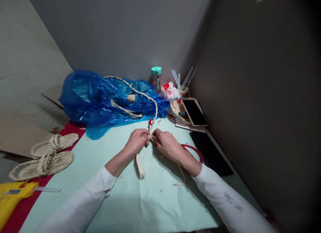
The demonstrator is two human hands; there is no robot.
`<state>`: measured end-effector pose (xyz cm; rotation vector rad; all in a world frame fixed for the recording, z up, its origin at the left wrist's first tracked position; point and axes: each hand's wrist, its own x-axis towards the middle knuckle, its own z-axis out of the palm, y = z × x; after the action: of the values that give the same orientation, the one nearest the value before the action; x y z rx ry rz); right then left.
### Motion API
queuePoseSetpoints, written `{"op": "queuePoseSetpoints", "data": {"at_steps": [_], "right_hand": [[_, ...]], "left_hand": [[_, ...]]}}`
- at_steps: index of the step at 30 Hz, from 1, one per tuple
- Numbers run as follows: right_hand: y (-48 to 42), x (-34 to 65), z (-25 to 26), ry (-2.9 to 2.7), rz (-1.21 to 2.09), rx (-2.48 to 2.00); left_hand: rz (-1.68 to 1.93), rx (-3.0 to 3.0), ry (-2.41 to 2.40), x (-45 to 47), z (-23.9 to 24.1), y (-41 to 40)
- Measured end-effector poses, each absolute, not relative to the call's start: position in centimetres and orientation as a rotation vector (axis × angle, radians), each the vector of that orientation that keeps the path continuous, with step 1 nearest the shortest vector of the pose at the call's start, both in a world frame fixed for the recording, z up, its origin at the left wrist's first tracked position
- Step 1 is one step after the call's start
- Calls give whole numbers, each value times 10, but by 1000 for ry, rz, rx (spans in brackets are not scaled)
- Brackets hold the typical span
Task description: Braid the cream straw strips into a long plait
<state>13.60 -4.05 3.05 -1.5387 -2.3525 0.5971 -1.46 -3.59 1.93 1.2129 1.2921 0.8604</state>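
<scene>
A pale braided cord (156, 109) runs from the blue plastic bag down to the table's middle, where both hands meet at its near end. My left hand (139, 138) pinches strands of it, and one flat loose strand (139, 166) hangs below that hand. My right hand (164, 140) is also closed on the strands, its fingertips close to the left ones. Another thin strand trails under my right wrist to the table. Just beyond the fingers, a small red clip (150, 122) sits on the braid. The fingers partly hide the strand ends.
The blue plastic bag (87, 102) with loose fibre lies at the back. Woven sandals (54, 159) and a yellow glue gun (17, 196) are at left. To the right are a red-handled tool (199, 152), a black flat slab (213, 152), a phone (195, 112) and a basket (175, 116).
</scene>
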Motion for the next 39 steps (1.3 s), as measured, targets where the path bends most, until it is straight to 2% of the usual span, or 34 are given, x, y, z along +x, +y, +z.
{"op": "queuePoseSetpoints", "data": {"at_steps": [8,19,22,27,31,33,39], "right_hand": [[-59,127,50,-2531,206,-1654],[-82,114,34,-2558,35,-1544],[-77,125,42,-2481,130,-1483],[-49,146,47,-2050,284,-1436],[-33,144,28,-1965,1187,-1219],[-30,139,18,-1873,1415,-1170],[-32,138,16,-1875,1256,-1251]], "left_hand": [[872,1347,1384,-12,19,-43],[872,1056,1095,-21,16,-40],[864,1035,1044,-23,18,-41],[853,1042,1003,-23,22,-40],[821,1103,1054,-22,24,-40],[803,1127,1078,-22,26,-41],[641,1544,1318,-26,33,-45]]}}
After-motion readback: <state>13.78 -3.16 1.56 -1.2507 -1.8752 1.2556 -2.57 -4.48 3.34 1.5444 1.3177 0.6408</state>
